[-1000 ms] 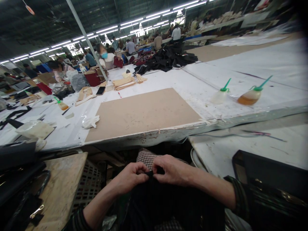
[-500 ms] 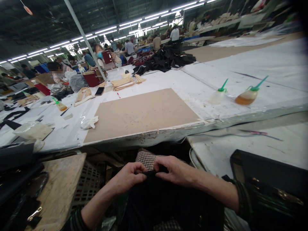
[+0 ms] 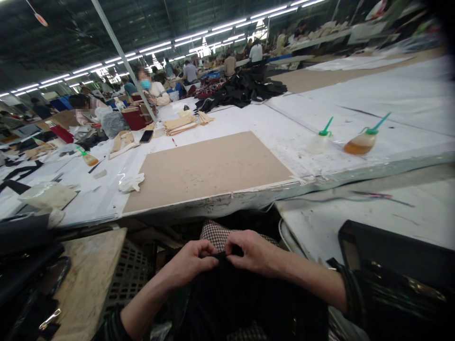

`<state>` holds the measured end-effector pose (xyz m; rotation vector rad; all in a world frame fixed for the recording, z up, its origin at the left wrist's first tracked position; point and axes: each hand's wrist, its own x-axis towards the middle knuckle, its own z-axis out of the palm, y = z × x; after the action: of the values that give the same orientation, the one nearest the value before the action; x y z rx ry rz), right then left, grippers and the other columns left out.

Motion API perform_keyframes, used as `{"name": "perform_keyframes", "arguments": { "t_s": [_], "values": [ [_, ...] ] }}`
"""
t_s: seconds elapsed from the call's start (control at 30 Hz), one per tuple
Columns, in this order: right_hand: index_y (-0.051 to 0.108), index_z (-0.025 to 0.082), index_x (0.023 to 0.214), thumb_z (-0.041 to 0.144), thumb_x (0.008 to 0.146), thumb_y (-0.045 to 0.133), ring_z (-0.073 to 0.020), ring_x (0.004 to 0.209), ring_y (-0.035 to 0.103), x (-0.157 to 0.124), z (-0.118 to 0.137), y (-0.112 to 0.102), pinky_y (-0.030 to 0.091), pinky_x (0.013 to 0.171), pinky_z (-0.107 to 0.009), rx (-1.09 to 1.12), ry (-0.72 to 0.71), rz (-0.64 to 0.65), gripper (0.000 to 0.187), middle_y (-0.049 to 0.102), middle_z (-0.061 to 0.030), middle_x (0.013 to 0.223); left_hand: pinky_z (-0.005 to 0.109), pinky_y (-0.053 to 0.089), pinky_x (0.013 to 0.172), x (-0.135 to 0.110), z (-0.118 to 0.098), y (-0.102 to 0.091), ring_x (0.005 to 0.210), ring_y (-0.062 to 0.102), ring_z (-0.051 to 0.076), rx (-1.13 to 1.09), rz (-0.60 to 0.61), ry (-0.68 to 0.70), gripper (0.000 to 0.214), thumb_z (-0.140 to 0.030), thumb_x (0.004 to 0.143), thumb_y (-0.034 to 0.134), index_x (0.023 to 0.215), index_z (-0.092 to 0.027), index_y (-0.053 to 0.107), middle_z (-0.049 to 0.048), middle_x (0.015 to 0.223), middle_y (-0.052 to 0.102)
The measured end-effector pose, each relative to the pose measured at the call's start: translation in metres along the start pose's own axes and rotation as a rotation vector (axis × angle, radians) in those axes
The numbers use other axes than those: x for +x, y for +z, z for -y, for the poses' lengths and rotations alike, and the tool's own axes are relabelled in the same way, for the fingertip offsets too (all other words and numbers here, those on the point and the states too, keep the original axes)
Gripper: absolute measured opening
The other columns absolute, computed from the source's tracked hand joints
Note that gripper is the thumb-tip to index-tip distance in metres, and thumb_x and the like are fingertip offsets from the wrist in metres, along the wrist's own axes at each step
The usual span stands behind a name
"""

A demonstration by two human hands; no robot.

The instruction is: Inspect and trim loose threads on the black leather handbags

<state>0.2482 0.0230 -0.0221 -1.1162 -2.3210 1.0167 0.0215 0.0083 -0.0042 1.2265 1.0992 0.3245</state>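
Over my lap, black fabric (image 3: 231, 289) is pinched along its upper edge by both hands. My left hand (image 3: 194, 260) is closed on the edge, thumb against curled fingers. Just to its right, my right hand (image 3: 250, 251) grips the same edge between thumb and forefinger, the fingertips of the two hands only a small gap apart. I cannot tell what kind of article the black fabric belongs to. Checkered cloth (image 3: 215, 234) covers my leg behind the hands.
Ahead, a brown board (image 3: 213, 170) lies on the white-covered table (image 3: 341, 104). Glue bottles (image 3: 360, 142) stand at the right, a phone (image 3: 146, 136) and beige pieces (image 3: 181, 124) farther back. A black bag (image 3: 394, 255) rests on the right side table, a wooden board (image 3: 88, 270) at left.
My right hand has shifted slightly left, closer to my left hand. A masked co-worker in the background no longer holds up a maroon item. The view has moved a little.
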Motion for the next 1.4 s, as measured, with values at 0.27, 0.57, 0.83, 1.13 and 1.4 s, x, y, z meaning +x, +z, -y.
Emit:
{"name": "perform_keyframes", "arguments": {
  "t_s": [0.27, 0.57, 0.83, 1.13, 1.4],
  "values": [
    [0.069, 0.017, 0.075, 0.015, 0.072, 0.064, -0.0159, 0.068, 0.062, 0.002, -0.006, 0.011, 0.040, 0.063, -0.023, -0.055, -0.101, 0.040, 0.005, 0.069, -0.0015, 0.072, 0.022, 0.030, 0.054, 0.007, 0.002, 0.001, 0.058, 0.040, 0.009, 0.064, -0.016, 0.028, 0.020, -0.024, 0.077, 0.061, 0.091, -0.011, 0.064, -0.0015, 0.071, 0.056],
    [0.071, 0.016, 0.074, 0.011, 0.070, 0.065, -0.0120, 0.062, 0.058, -0.003, -0.001, 0.003, 0.039, 0.058, -0.020, 0.206, 0.017, 0.124, 0.009, 0.067, 0.0029, 0.067, 0.020, 0.031, 0.054, 0.003, -0.004, 0.001, 0.059, 0.042, 0.009, 0.070, 0.049, 0.044, 0.021, -0.022, 0.078, 0.062, 0.097, -0.014, 0.063, -0.0019, 0.073, 0.059],
    [0.071, 0.017, 0.076, 0.020, 0.077, 0.071, -0.0134, 0.069, 0.060, -0.017, 0.004, -0.008, 0.038, 0.062, -0.021, 0.159, 0.100, -0.034, 0.004, 0.068, 0.0021, 0.072, 0.023, 0.041, 0.067, 0.000, -0.012, -0.002, 0.074, 0.054, 0.013, 0.122, 0.071, 0.068, 0.021, -0.019, 0.075, 0.069, 0.095, -0.014, 0.067, 0.0020, 0.087, 0.067],
    [0.072, 0.016, 0.074, 0.022, 0.078, 0.068, -0.0143, 0.067, 0.059, -0.016, 0.005, -0.007, 0.038, 0.061, -0.022, 0.065, 0.096, -0.058, 0.007, 0.068, 0.0001, 0.071, 0.025, 0.044, 0.072, 0.001, -0.020, 0.002, 0.077, 0.059, 0.016, 0.144, 0.083, 0.051, 0.025, -0.022, 0.076, 0.071, 0.099, -0.014, 0.071, 0.0036, 0.089, 0.070],
    [0.070, 0.015, 0.070, 0.018, 0.071, 0.067, -0.0128, 0.059, 0.055, -0.010, 0.007, -0.009, 0.035, 0.053, -0.021, 0.168, 0.190, -0.002, 0.005, 0.065, 0.0012, 0.063, 0.024, 0.042, 0.067, 0.002, -0.019, 0.003, 0.072, 0.056, 0.014, 0.153, 0.076, 0.045, 0.026, -0.026, 0.075, 0.072, 0.098, -0.013, 0.071, 0.0027, 0.084, 0.068]
  ]
}}
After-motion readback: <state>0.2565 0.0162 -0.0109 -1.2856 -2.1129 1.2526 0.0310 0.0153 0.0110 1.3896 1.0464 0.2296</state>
